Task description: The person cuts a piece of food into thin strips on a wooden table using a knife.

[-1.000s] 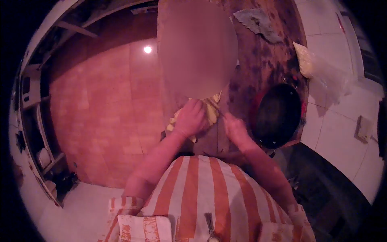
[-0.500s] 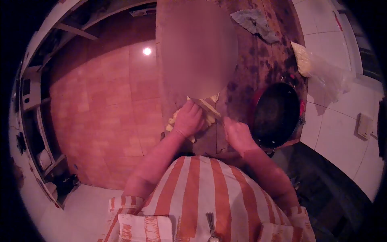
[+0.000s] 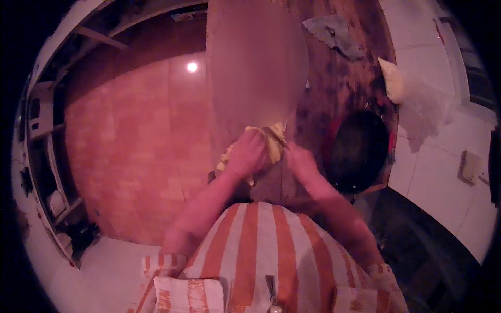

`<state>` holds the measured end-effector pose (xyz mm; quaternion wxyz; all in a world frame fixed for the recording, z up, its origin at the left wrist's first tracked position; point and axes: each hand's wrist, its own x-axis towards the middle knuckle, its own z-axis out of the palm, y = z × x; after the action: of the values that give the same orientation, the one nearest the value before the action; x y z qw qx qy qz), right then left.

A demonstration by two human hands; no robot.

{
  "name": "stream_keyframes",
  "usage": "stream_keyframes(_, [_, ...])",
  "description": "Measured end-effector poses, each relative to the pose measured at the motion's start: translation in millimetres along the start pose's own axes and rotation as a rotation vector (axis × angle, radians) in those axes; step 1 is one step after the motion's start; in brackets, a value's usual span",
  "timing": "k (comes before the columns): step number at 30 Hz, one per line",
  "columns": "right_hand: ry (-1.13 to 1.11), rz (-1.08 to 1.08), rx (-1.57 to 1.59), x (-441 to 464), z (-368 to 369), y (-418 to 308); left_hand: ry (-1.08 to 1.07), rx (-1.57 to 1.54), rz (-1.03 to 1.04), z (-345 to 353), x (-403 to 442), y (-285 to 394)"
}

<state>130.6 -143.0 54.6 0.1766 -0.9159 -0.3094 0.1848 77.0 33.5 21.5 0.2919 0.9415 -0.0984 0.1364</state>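
Observation:
Yellow food pieces [image 3: 274, 151] lie on the wooden table at the middle of the view, some of them at the left of my left hand. My left hand [image 3: 249, 152] presses on the yellow food with its fingers curled. My right hand [image 3: 301, 163] is closed round the handle of a knife [image 3: 279, 136], whose blade points up and left over the food. The handle is mostly hidden in the fist. A large blurred patch covers the view just beyond the food.
A black pan [image 3: 360, 151] stands on the wooden table [image 3: 323, 99] to the right. Farther back lies a grey cloth [image 3: 334, 35]. A clear plastic bag with yellow contents [image 3: 392, 82] is at the table's right edge. Shelves [image 3: 47, 151] stand far left.
The knife blade swung up and left across the food half a second ago, and has since come back toward the right. My left hand has stayed nearly in place on the food.

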Motion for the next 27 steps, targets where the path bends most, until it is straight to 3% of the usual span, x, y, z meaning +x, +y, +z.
stream_keyframes(2, [0.096, 0.009, 0.098, 2, -8, -7, -0.008, -0.052, -0.019, 1, -5, 0])
stream_keyframes(4, [0.006, -0.007, -0.046, -7, -21, -12, -0.014, -0.052, -0.039, -1, -7, 4])
stream_keyframes(13, [-0.171, 0.002, -0.124, -20, -43, -19, 0.012, -0.014, -0.009, -3, -2, 3])
stream_keyframes(18, [-0.187, 0.007, -0.132, -10, -37, -20, 0.060, 0.019, -0.003, -5, 2, 6])
stream_keyframes(21, [-0.213, 0.022, -0.175, 8, -22, -20, -0.049, -0.041, -0.052, 0, -6, 1])
stream_keyframes(23, [-0.232, 0.040, -0.196, 9, -12, -15, 0.038, -0.014, 0.023, 1, -6, -1])
stream_keyframes(26, [-0.113, -0.018, -0.131, 8, -12, -10, -0.033, -0.006, -0.021, 3, -4, -1])
stream_keyframes(27, [-0.178, 0.055, -0.160, 8, -20, -16, -0.032, -0.006, -0.026, 4, -3, -2])
